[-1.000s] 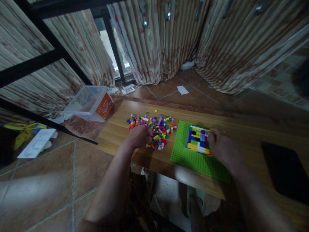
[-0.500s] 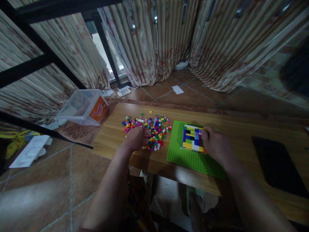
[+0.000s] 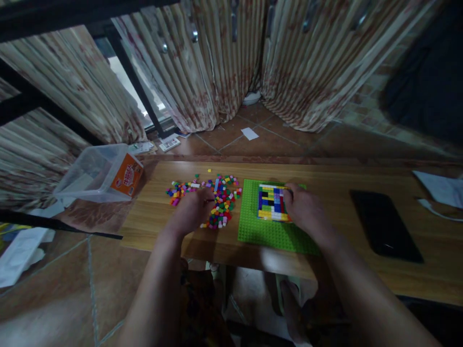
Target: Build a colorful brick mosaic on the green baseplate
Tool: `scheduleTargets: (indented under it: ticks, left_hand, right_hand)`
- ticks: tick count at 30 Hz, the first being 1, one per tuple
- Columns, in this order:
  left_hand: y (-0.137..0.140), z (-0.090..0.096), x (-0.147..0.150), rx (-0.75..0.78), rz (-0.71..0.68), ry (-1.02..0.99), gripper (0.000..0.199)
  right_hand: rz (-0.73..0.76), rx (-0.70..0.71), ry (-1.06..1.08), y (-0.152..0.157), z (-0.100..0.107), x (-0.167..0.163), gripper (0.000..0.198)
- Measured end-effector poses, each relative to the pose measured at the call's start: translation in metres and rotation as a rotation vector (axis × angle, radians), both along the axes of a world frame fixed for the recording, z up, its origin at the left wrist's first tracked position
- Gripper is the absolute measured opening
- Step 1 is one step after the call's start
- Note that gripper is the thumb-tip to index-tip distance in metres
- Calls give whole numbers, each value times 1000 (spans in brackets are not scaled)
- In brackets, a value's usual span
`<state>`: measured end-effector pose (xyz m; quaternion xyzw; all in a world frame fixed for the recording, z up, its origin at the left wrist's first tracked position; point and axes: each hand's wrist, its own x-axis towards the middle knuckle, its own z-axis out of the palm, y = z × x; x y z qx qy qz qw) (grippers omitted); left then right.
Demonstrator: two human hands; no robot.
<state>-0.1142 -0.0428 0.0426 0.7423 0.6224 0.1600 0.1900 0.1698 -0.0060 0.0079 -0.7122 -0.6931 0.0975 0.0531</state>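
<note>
I saw block (image 3: 271, 203) on plate (image 3: 249, 231), near far edge; it lay immediately left of right hand (image 3: 306, 208), long axis unclear; left hand (image 3: 193, 208) nearer pile (image 3: 221, 205), which spread beyond and rightward; couldn't tell whether either hand's fingers were clamped.

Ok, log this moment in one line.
left hand: at loose bricks | right hand: at panel's right edge | panel: on baseplate | box: left of table

Two hands (image 3: 193, 207) (image 3: 307, 207), one baseplate (image 3: 275, 235), one plastic bin (image 3: 125, 178), one table (image 3: 148, 219)
</note>
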Motion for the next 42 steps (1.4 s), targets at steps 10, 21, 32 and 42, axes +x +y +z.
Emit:
scheduleTargets:
  ticks: [10,21,32,42]
  left_hand:
    - [1,-10,80,1,-281,-189,21]
    - [7,-17,92,11,-221,-5,21]
    - [7,-23,97,21,-229,54,30]
    - [8,-18,100,-39,-115,-152,32]
  right_hand:
    - [13,2,33,0,2,0,42]
    - [8,-29,40,-1,8,-2,41]
    - [-2,-23,54,0,4,-1,41]
    - [11,-23,45,-1,6,-1,39]
